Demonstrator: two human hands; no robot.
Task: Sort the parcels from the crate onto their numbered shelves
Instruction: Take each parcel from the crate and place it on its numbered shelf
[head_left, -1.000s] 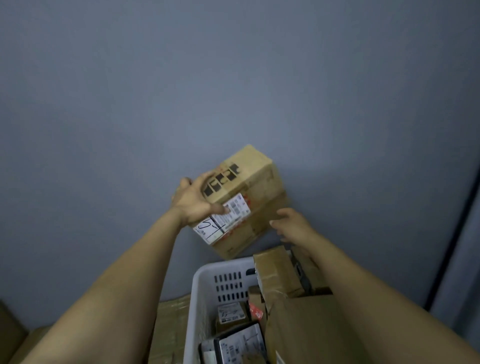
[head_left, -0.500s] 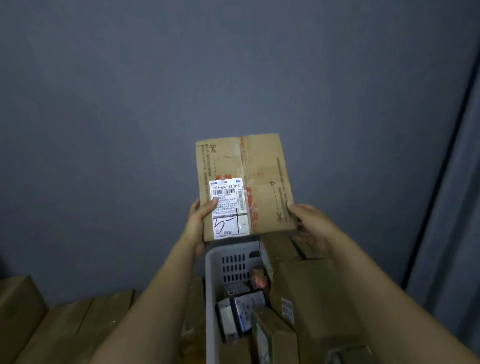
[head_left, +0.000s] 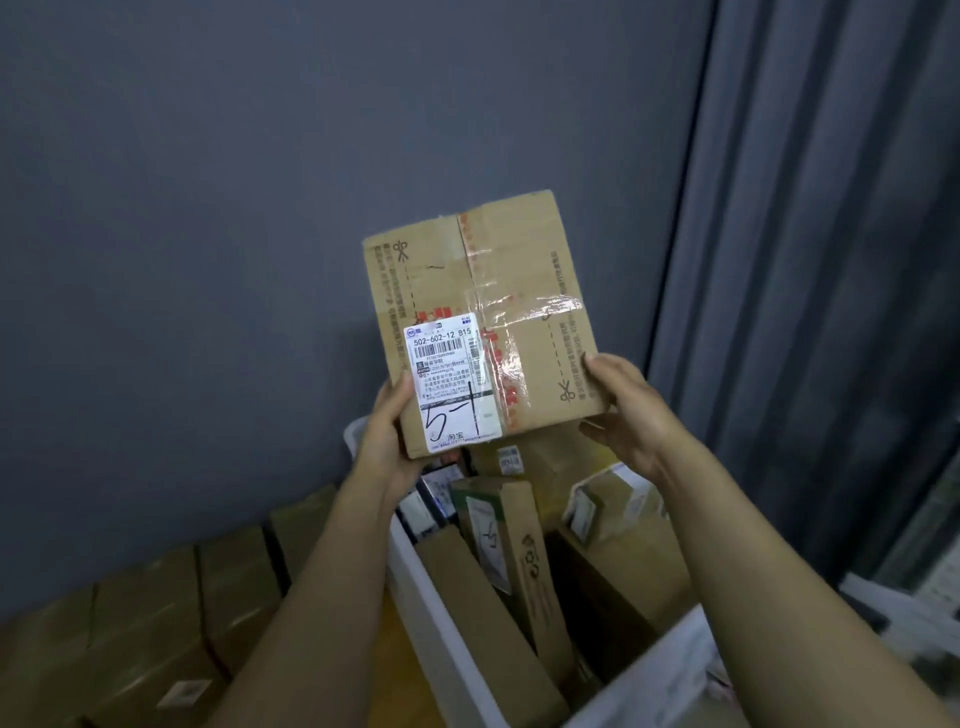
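I hold a brown cardboard parcel up in front of me, its taped face towards me. Its white label carries a handwritten "5-1". My left hand grips the parcel's lower left edge, thumb on the label's side. My right hand holds the lower right corner. Below the parcel stands the white plastic crate, filled with several more cardboard parcels, among them a long narrow box marked with a handwritten number.
A grey wall fills the background. Grey curtains hang at the right. Several large cardboard boxes stand in a row at the lower left beside the crate. No shelves are in view.
The parcel was turned from a tilted corner view until its labelled face points at me, and it now sits nearer and larger. My view has shifted right, bringing the curtains in.
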